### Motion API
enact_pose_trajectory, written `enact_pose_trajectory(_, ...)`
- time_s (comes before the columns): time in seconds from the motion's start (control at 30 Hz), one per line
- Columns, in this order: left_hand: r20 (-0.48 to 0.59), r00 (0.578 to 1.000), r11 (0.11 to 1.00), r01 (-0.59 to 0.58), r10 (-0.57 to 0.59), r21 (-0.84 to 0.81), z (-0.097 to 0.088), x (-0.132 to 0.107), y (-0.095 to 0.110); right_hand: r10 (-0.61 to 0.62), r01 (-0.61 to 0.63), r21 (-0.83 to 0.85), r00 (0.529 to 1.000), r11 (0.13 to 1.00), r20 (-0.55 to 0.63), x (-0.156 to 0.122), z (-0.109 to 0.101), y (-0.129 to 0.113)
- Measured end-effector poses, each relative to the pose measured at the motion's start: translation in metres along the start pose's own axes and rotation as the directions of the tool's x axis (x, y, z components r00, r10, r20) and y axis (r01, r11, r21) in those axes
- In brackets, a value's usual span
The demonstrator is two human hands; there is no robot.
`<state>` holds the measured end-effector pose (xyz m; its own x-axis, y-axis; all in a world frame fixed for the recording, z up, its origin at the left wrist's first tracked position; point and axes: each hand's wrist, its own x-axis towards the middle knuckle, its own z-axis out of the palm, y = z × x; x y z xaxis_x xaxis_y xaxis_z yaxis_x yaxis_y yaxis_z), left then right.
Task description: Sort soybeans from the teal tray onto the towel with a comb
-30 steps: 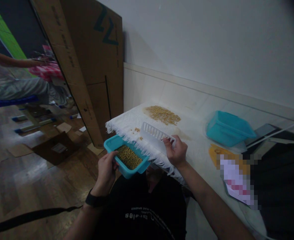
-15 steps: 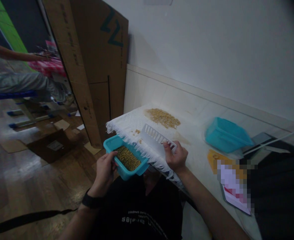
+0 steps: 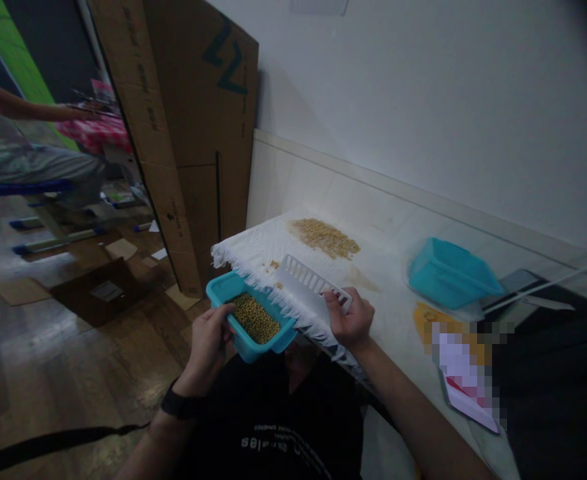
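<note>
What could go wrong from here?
The left grip holds the turquoise tub by one side, so it might tilt and spill its beans. The few stray beans near the cloth's fringe could roll off and miss the tub.

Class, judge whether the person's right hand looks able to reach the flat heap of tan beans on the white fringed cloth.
Likely yes: the tan beans lie in the open on the white fringed cloth, just beyond the right hand. Only the white slotted plastic piece it grips stands partly between.
</note>
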<state>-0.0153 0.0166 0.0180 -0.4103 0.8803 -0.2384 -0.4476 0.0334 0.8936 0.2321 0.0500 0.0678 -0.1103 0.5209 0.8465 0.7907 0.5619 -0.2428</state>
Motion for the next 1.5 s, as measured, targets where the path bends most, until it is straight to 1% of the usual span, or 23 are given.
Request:
enact_pose_trajectory(0.13, 0.003, 1.0, 1.0, -0.004, 0.004, 0.008, 0.0, 0.0, 0.0, -0.028, 0.027, 0.056, 1.0, 0.998, 0.01, -0.003, -0.001, -0.001)
enact_pose_trajectory(0.23, 0.003, 1.0, 1.0, -0.006, 0.006, 0.008, 0.0, 0.0, 0.0, 0.045, -0.044, 0.077, 0.999, 0.996, -0.011, -0.002, 0.0, 0.001)
enact_pose_trajectory(0.33, 0.004, 1.0, 1.0, -0.005, 0.005, 0.003, -0.001, 0.001, -0.002, 0.123, -0.123, 0.006, 0.99, 0.992, -0.074, 0.003, 0.003, 0.006)
enact_pose_trajectory(0.4, 0.001, 1.0, 1.0, -0.007, 0.007, -0.003, -0.002, 0.002, -0.002, 0.135, -0.139, -0.035, 0.987, 0.99, -0.091, 0.005, 0.006, 0.009)
enact_pose_trajectory(0.57, 0.001, 1.0, 1.0, -0.01, 0.01, -0.01, -0.002, 0.002, -0.002, 0.113, -0.115, -0.045, 0.992, 0.992, -0.05, 0.005, 0.01, 0.01)
enact_pose_trajectory(0.7, -0.006, 1.0, 1.0, -0.014, 0.014, -0.005, -0.002, 0.001, -0.001, 0.103, -0.106, -0.044, 0.993, 0.993, -0.062, 0.003, 0.01, 0.009)
enact_pose_trajectory(0.87, -0.007, 1.0, 1.0, -0.016, 0.016, 0.005, 0.0, 0.0, 0.0, 0.107, -0.11, -0.062, 0.993, 0.992, -0.04, 0.002, 0.01, 0.01)
enact_pose_trajectory(0.97, -0.004, 1.0, 1.0, -0.021, 0.021, 0.005, 0.0, 0.0, 0.0, 0.11, -0.113, -0.065, 0.993, 0.991, -0.047, 0.002, 0.01, 0.009)
enact_pose_trajectory(1.2, 0.003, 1.0, 1.0, -0.015, 0.015, -0.009, -0.002, 0.0, -0.002, 0.08, -0.081, -0.027, 0.996, 0.996, -0.028, 0.004, 0.011, 0.006)
enact_pose_trajectory(1.5, -0.003, 1.0, 1.0, -0.009, 0.009, 0.011, -0.002, 0.002, -0.002, 0.117, -0.117, -0.006, 0.993, 0.993, 0.003, 0.006, 0.014, 0.005)
